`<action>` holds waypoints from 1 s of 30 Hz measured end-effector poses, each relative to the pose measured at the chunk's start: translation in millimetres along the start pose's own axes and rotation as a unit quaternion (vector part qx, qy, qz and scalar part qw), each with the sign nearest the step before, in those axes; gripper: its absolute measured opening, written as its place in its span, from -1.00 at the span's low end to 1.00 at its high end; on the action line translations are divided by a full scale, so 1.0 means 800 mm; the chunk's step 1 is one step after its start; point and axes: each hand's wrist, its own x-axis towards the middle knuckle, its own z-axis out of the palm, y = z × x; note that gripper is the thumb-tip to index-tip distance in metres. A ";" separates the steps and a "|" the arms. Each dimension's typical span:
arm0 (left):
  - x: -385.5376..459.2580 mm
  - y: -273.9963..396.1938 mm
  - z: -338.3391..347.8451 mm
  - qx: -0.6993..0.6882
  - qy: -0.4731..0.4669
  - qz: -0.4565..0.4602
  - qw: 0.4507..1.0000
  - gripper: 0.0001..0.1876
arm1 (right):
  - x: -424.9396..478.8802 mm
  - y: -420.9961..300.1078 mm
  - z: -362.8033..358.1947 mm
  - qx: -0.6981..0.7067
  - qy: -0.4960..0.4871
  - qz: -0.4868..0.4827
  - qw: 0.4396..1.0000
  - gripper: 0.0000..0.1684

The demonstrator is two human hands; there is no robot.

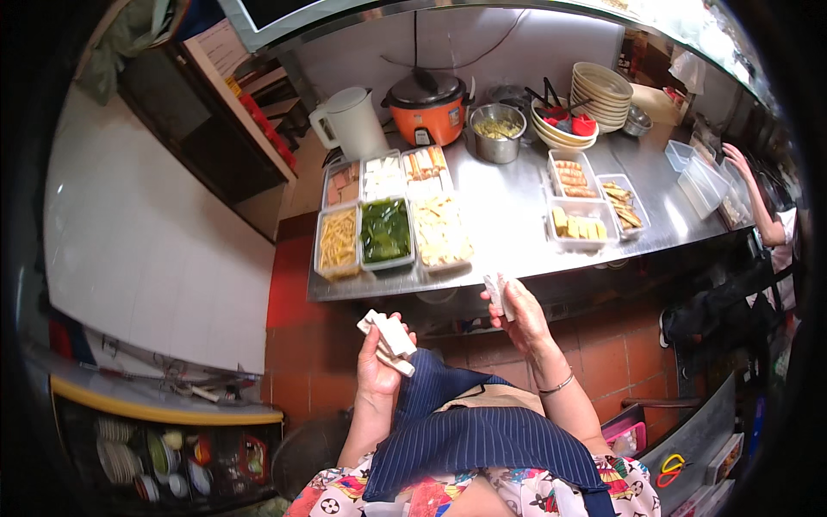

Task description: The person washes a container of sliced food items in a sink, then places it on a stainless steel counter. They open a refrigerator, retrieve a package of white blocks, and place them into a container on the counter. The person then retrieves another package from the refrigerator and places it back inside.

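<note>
My left hand [381, 371] grips a few white rectangular slabs [395, 336], perhaps tofu or fish cake, stacked crosswise in front of my apron. To the right and a little higher, my right hand [526, 313] pinches more white pieces [497, 294] on edge, close to the near edge of the steel table [510, 226]. On the table before me are clear tubs of white blocks [382, 174], pink luncheon meat slices [342, 184], crab sticks [424, 165], green kelp [386, 229], pale shreds [338, 239] and pale yellow slices [442, 229].
Tubs of sausages [572, 178], yellow blocks [578, 226] and brown strips [621, 203] stand right of centre. Behind are a pitcher [352, 123], an orange rice cooker [429, 119], a steel pot [497, 145] and stacked bowls [601, 97]. Another person's arm [756, 194] reaches over the right end.
</note>
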 end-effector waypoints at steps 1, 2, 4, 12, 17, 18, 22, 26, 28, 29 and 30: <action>0.028 0.020 -0.003 0.002 0.000 0.000 1.000 -0.63 | 0.026 -0.003 0.004 0.002 0.013 0.003 1.000 -0.52; 0.052 0.036 -0.001 0.020 -0.015 0.011 1.000 -0.62 | 0.051 -0.003 0.007 -0.008 0.018 -0.002 1.000 -0.50; 0.107 0.073 0.011 0.014 -0.020 -0.012 1.000 -0.59 | 0.103 -0.011 0.023 -0.009 0.054 -0.010 0.998 -0.53; 0.245 0.166 0.029 0.065 0.026 0.013 0.997 -0.55 | 0.290 -0.024 0.045 -0.292 0.089 -0.019 0.952 -0.47; 0.256 0.187 0.004 0.038 0.061 0.058 0.996 -0.68 | 0.382 -0.033 0.053 -0.429 0.120 -0.037 0.894 -0.45; 0.253 0.193 -0.010 0.050 0.033 0.075 0.995 -0.70 | 0.395 -0.034 0.052 -0.433 0.121 -0.049 0.892 -0.44; 0.229 0.207 -0.028 0.045 0.131 0.109 0.984 -0.68 | 0.429 -0.036 0.034 -0.500 0.151 -0.073 0.849 -0.42; 0.219 0.208 -0.039 0.057 0.178 0.138 0.973 -0.66 | 0.443 -0.040 0.027 -0.495 0.156 -0.053 0.853 -0.36; 0.222 0.201 -0.035 0.048 0.180 0.134 0.973 -0.64 | 0.450 -0.031 0.005 -0.483 0.157 -0.042 0.861 -0.35; 0.224 0.199 -0.032 0.052 0.178 0.134 0.973 -0.64 | 0.451 -0.027 -0.002 -0.473 0.160 -0.035 0.866 -0.36; 0.229 0.194 -0.029 0.052 0.176 0.134 0.974 -0.63 | 0.453 -0.028 -0.008 -0.468 0.161 -0.030 0.868 -0.36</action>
